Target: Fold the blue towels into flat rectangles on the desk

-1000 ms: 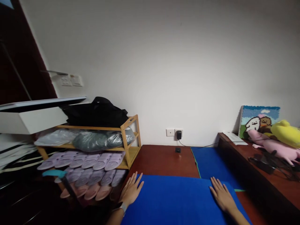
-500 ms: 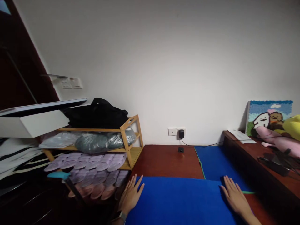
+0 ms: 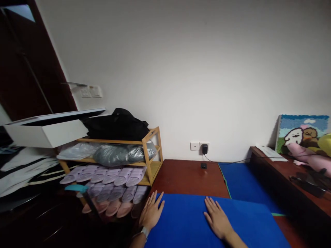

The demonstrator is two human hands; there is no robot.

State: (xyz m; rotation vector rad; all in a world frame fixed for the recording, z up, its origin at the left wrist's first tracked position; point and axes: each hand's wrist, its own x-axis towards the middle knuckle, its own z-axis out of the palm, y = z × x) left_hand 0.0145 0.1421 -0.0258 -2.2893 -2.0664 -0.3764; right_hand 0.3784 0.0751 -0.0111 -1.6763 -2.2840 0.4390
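Observation:
A blue cloth lies flat over the reddish-brown wooden tabletop. My left hand, with a watch at the wrist, rests at the cloth's far left corner, fingers stretched forward and the thumb apart. Flat on the middle of the cloth lies my right hand, its fingers extended and its thumb out to the side. Neither hand grips anything. Beyond the cloth's far edge, another blue piece with a green edging covers the tabletop's right part.
On the left stands a wooden rack with lilac slippers, plastic-wrapped bundles and a black bag. A charger sits in the wall socket. The raised ledge on the right bears a pink plush toy and a dog picture.
My right hand has moved left across the cloth, from its right edge to the middle. My left hand stays at the left corner. The whole view has shifted slightly.

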